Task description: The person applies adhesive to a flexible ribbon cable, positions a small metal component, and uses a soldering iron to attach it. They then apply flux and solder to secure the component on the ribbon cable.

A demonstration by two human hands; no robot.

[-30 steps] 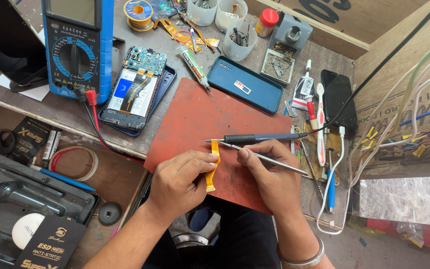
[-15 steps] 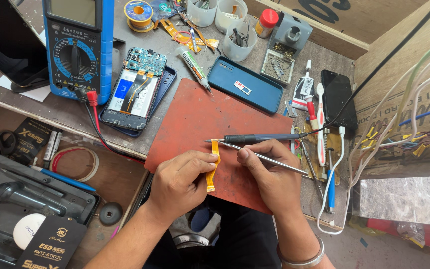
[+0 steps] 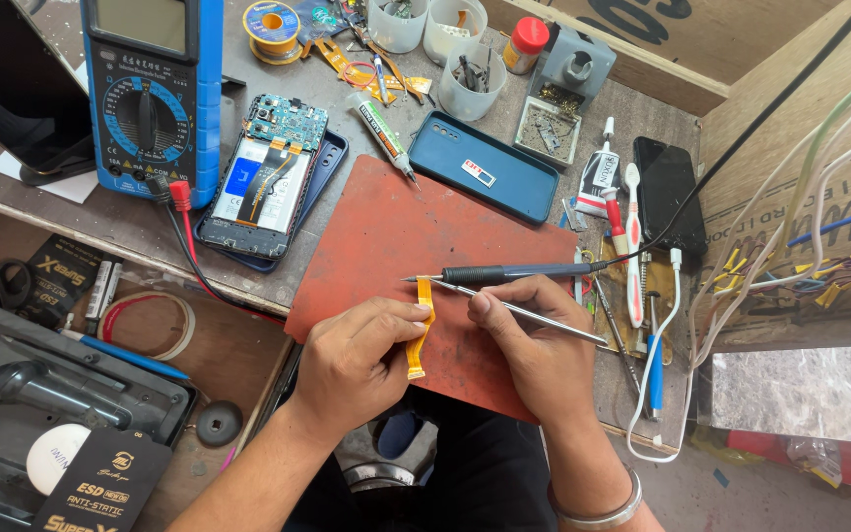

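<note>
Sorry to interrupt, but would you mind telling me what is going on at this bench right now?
A person is working over a red mat. The left hand pinches an orange flex ribbon against the mat, while the right hand holds thin metal tweezers near the ribbon's upper end. A soldering iron lies across the mat just above the hands. An opened phone rests beside a blue multimeter.
</note>
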